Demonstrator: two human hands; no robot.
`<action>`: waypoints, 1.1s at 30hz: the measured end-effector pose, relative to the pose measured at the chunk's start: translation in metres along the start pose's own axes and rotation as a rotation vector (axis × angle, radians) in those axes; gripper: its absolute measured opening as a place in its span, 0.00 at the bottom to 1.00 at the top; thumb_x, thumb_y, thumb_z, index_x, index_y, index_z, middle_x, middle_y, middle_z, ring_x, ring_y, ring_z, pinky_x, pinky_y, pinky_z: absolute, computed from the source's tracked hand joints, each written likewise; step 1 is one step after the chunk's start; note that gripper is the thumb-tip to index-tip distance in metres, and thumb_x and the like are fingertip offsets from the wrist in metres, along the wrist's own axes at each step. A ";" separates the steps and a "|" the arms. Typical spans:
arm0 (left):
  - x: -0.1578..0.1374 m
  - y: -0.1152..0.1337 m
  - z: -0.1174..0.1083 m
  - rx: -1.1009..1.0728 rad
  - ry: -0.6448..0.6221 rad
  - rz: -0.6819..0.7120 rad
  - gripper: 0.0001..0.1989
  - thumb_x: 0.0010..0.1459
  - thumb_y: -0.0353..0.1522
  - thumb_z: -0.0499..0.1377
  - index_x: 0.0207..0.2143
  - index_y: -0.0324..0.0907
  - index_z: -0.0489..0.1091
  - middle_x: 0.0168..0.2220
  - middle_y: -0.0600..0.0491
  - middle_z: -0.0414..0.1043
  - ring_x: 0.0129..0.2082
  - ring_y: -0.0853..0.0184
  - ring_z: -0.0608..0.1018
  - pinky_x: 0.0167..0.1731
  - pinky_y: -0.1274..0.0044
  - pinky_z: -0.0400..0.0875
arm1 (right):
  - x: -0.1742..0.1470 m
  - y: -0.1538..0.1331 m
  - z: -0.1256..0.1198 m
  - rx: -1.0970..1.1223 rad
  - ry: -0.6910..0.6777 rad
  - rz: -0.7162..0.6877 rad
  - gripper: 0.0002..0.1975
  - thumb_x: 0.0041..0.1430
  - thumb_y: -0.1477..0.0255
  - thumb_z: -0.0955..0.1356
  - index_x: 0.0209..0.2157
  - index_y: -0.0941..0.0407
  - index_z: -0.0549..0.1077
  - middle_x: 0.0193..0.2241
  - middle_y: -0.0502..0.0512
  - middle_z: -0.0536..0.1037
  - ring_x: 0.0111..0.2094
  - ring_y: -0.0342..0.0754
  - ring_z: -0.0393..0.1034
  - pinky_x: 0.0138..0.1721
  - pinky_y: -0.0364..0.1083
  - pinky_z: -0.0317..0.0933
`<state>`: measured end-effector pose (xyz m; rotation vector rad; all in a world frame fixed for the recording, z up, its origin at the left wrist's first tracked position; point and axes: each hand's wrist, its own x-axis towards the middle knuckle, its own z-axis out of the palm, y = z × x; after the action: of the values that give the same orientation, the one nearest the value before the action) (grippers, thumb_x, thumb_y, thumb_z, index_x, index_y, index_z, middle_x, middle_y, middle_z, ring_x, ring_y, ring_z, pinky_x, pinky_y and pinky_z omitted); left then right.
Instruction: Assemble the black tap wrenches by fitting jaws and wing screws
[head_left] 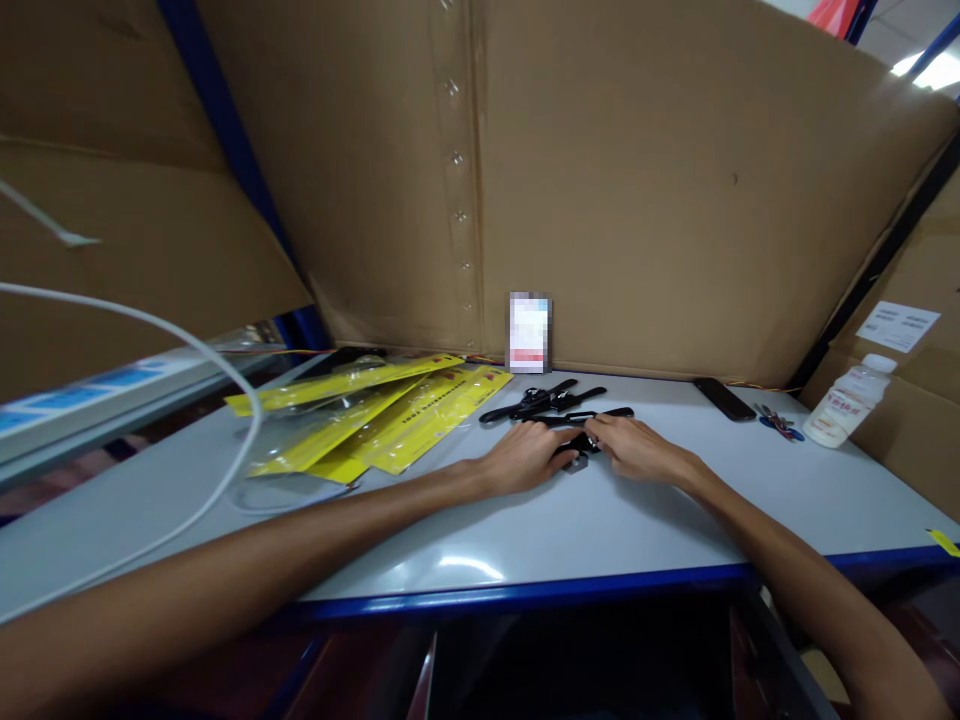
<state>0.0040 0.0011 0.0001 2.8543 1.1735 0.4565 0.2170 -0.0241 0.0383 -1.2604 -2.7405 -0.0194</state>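
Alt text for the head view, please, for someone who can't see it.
A person's left hand and right hand meet at a small black part low over a grey table, the grip partly hidden. More black parts lie just beyond; yellow packs are to the left, a bottle to the right, cardboard behind.

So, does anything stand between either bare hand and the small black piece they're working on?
Nothing visible does. The left hand and right hand both have fingers at the small black piece, partly hiding it. The black, strap-like parts lie beyond, toward the brown cardboard wall.
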 end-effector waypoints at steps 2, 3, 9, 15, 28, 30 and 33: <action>0.000 0.000 -0.001 -0.002 -0.009 -0.002 0.22 0.68 0.38 0.52 0.61 0.44 0.68 0.31 0.45 0.79 0.31 0.54 0.80 0.34 0.69 0.71 | 0.000 0.001 0.000 0.029 0.009 -0.009 0.13 0.53 0.88 0.61 0.35 0.56 0.66 0.36 0.55 0.74 0.32 0.46 0.63 0.30 0.44 0.49; 0.000 0.001 -0.001 -0.003 -0.013 -0.003 0.22 0.68 0.38 0.52 0.62 0.44 0.68 0.31 0.45 0.79 0.31 0.54 0.80 0.34 0.69 0.71 | 0.000 0.002 0.000 0.043 0.010 -0.012 0.13 0.53 0.88 0.61 0.35 0.56 0.66 0.35 0.55 0.74 0.31 0.46 0.63 0.30 0.44 0.49; 0.000 0.000 0.000 -0.036 -0.004 -0.002 0.22 0.67 0.37 0.52 0.62 0.43 0.68 0.28 0.46 0.78 0.29 0.54 0.79 0.35 0.67 0.71 | 0.001 0.006 0.000 0.093 0.024 -0.057 0.13 0.54 0.88 0.61 0.34 0.55 0.63 0.34 0.54 0.73 0.32 0.47 0.63 0.32 0.45 0.51; 0.000 -0.002 0.002 -0.036 0.026 0.023 0.22 0.67 0.38 0.52 0.61 0.43 0.69 0.27 0.46 0.76 0.28 0.54 0.79 0.33 0.69 0.71 | 0.001 0.009 0.001 0.146 0.026 -0.114 0.13 0.53 0.88 0.60 0.33 0.55 0.61 0.34 0.54 0.71 0.33 0.46 0.63 0.34 0.44 0.54; 0.000 -0.001 -0.001 -0.031 -0.002 0.020 0.21 0.67 0.38 0.52 0.60 0.44 0.70 0.27 0.47 0.77 0.28 0.55 0.79 0.34 0.68 0.71 | -0.001 0.011 -0.001 0.173 0.051 -0.109 0.13 0.55 0.86 0.61 0.36 0.55 0.68 0.34 0.53 0.74 0.34 0.46 0.63 0.36 0.44 0.54; 0.000 0.000 -0.002 -0.029 -0.006 0.015 0.21 0.67 0.38 0.52 0.60 0.45 0.69 0.28 0.47 0.77 0.28 0.55 0.79 0.35 0.68 0.71 | -0.002 0.014 -0.001 0.189 0.066 -0.074 0.12 0.55 0.84 0.63 0.37 0.55 0.71 0.34 0.52 0.74 0.33 0.45 0.63 0.36 0.44 0.54; 0.000 0.001 -0.003 -0.041 -0.010 0.009 0.21 0.67 0.37 0.53 0.60 0.45 0.69 0.29 0.47 0.78 0.29 0.55 0.79 0.36 0.68 0.71 | -0.002 0.016 0.001 0.201 0.072 -0.003 0.11 0.56 0.81 0.66 0.39 0.54 0.74 0.30 0.50 0.74 0.30 0.44 0.63 0.33 0.43 0.53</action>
<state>0.0034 -0.0002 0.0032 2.8253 1.1369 0.4606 0.2304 -0.0148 0.0369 -1.1777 -2.6067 0.2016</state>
